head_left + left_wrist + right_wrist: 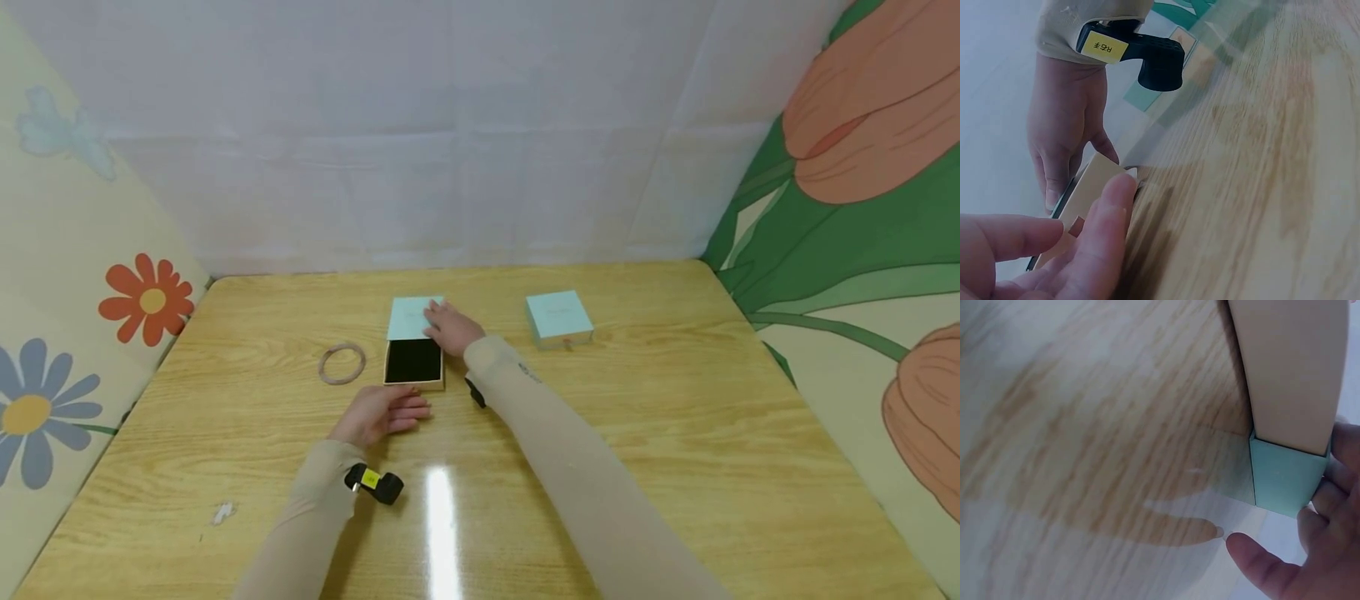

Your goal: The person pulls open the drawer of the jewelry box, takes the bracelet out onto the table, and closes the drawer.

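A light-blue drawer box lies on the table, its blue sleeve (pixel 408 318) at the back and its beige drawer (pixel 415 386) pulled forward, showing a black lining. My right hand (pixel 453 330) rests fingers on the sleeve's right part; in the right wrist view the thumb (pixel 1260 562) stands apart from the blue side wall. At the drawer's front is my left hand (pixel 381 414), fingers extended to the right. A small brown pull tab (pixel 1076 226) shows between its thumb and fingers in the left wrist view, without a pinch on it.
A pinkish-brown bangle (pixel 342 364) lies left of the drawer box. A second light-blue box (pixel 559 318), closed, stands to the right with a small tab at its front. The wooden table (pixel 675 433) ends at a white cloth (pixel 450 200) behind.
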